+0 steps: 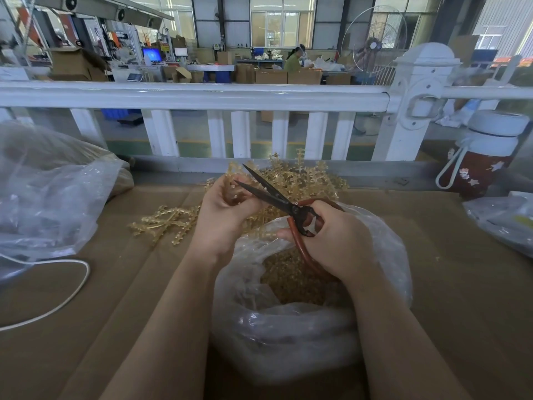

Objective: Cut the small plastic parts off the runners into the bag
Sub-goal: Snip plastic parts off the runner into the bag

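Left hand [223, 206] gripping a runner [230, 180], right hand [331, 235] working open scissors [268, 194]; bag [317, 327] holding many cut parts [294, 284], runner pile [302, 177] waiting.

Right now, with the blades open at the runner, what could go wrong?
1. The open black-bladed scissors with red handles in the right hand point at the left hand, whose fingertips pinch the amber plastic runner; a nick seems possible.
2. The cut sits beyond the clear plastic bag of cut amber parts, so parts may land on the brown cardboard tabletop.
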Demonstrator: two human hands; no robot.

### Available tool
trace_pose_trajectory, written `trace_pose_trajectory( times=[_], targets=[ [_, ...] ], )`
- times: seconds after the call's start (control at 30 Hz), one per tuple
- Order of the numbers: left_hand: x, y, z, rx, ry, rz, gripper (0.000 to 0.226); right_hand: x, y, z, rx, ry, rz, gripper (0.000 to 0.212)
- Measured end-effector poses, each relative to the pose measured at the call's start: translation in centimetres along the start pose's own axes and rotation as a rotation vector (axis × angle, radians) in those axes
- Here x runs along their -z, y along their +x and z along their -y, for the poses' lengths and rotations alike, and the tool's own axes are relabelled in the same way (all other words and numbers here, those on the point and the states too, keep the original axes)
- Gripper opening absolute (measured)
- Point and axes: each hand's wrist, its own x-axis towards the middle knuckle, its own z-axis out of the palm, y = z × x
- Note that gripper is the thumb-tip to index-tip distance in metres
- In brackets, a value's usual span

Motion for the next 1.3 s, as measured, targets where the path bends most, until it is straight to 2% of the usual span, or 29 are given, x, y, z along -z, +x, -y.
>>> trace_pose_trajectory(
  times=[0.2, 0.57, 0.7, 0.83, 0.97, 1.3],
  targets=[
    [0.17, 0.11, 0.24, -0.044, -0.037, 0.009, 0.021, -0.20, 0.03, -0.12, 0.008, -0.012, -0.008, 0.064],
    [0.40, 0.11, 0.16, -0.055, -0.126, 0.041, 0.025, -0.23, 0.05, 0.02, 0.009, -0.005, -0.053, 0.060],
    [0.39, -0.06, -0.03, -0.005, -0.167, 0.070, 0.022, -0.15, 0.05, 0.15, 0.008, 0.030, -0.044, 0.063],
    [0.60, -0.34, -0.12, 0.118, -0.259, 0.065, 0.012, -0.14, -0.03, 0.15, 0.012, 0.031, -0.058, 0.052],
    [0.57, -0.39, -0.07, 0.174, -0.265, 0.062, 0.011, 0.04, -0.06, 0.33, 0.014, 0.040, -0.063, 0.056],
    [0.36, -0.25, 0.25, 0.069, -0.184, 0.055, 0.011, -0.02, -0.05, 0.30, -0.001, 0.036, -0.052, 0.050]
  ],
)
